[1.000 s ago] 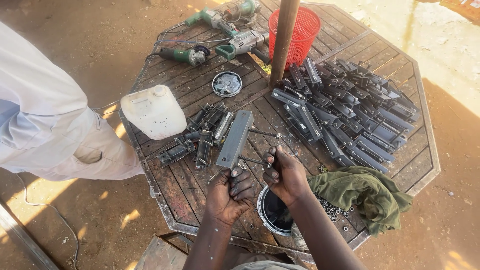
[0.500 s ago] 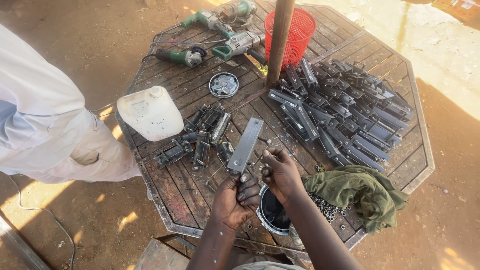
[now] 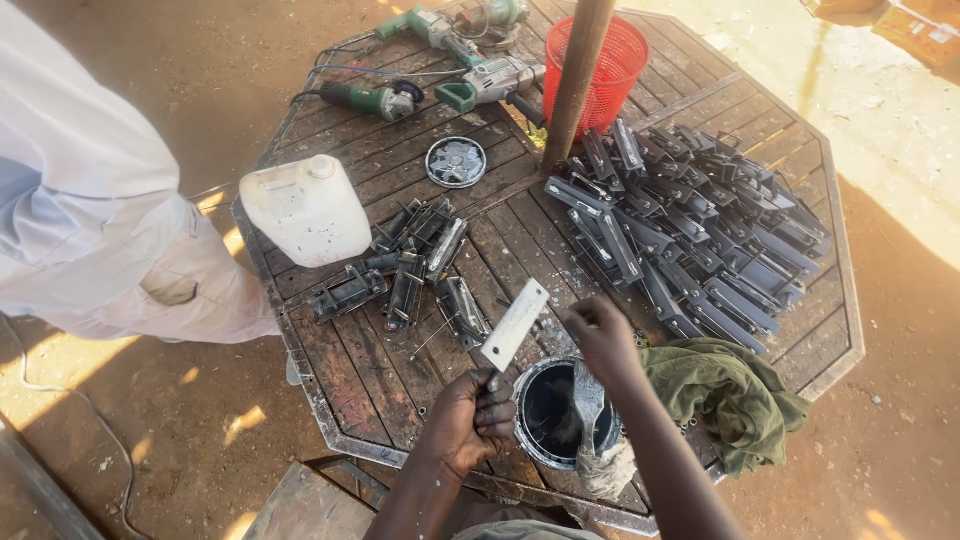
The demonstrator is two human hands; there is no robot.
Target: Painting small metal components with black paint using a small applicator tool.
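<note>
The left hand (image 3: 470, 420) is fisted around the lower end of a flat metal plate (image 3: 516, 324) that tilts up over the table (image 3: 380, 390), while the right hand (image 3: 603, 338), fingers curled and empty as far as shows, hovers just beside the plate above an open black tin (image 3: 552, 410).

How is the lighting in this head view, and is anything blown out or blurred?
Head view: mostly open shade over the wooden table; hard sun overexposes the ground at top right and speckles the dirt at left. The white jerrycan is bright but keeps detail. The metal plate in the left hand glares pale; the right hand is slightly soft.
</note>
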